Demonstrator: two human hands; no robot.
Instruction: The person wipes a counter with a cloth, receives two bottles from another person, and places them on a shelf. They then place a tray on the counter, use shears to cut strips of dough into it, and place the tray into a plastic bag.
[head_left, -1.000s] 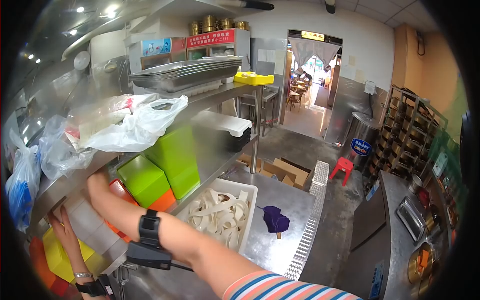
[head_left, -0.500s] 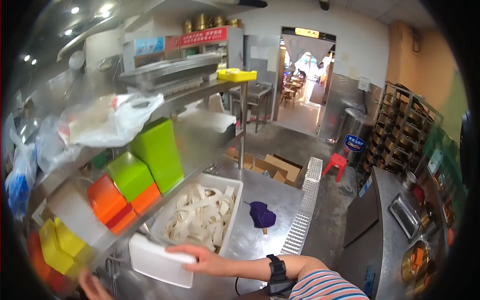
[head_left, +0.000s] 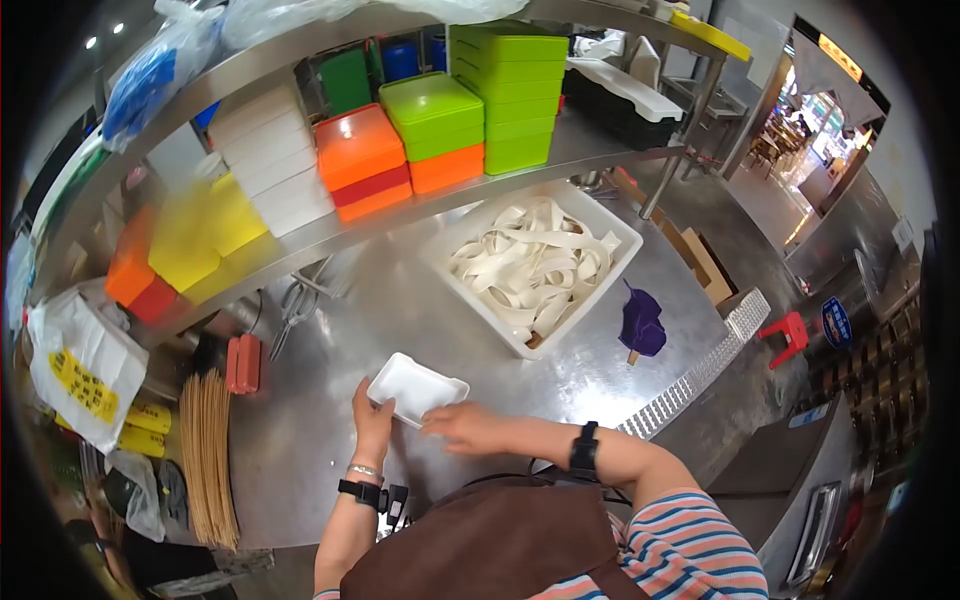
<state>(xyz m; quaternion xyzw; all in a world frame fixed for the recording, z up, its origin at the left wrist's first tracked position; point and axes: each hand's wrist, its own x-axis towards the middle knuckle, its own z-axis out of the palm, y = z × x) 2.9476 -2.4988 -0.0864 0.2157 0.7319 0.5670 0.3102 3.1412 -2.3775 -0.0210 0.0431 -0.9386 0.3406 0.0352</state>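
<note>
A small white rectangular tray (head_left: 412, 386) is held just above the steel table near my body. My left hand (head_left: 373, 415) grips its left side, with the thumb over the near rim. At the tray's lower right corner is my right hand (head_left: 458, 428), its fingers bent against the edge. Beyond the tray stands a large white bin (head_left: 487, 325) of long, flat, pale strips (head_left: 530, 262). A purple cloth item (head_left: 642, 322) lies right of the bin.
Stacked orange, green, yellow and white containers (head_left: 365, 160) line the shelf above the steel table (head_left: 310, 440). Scissors (head_left: 292, 310), red blocks (head_left: 243, 363) and a bundle of wooden sticks (head_left: 207, 460) are at the left. A red stool (head_left: 787, 338) stands on the floor at right.
The view has swung left and down. The white tray has come in front of my body, and my left hand has taken hold of it. My right hand has shifted to its lower right corner.
</note>
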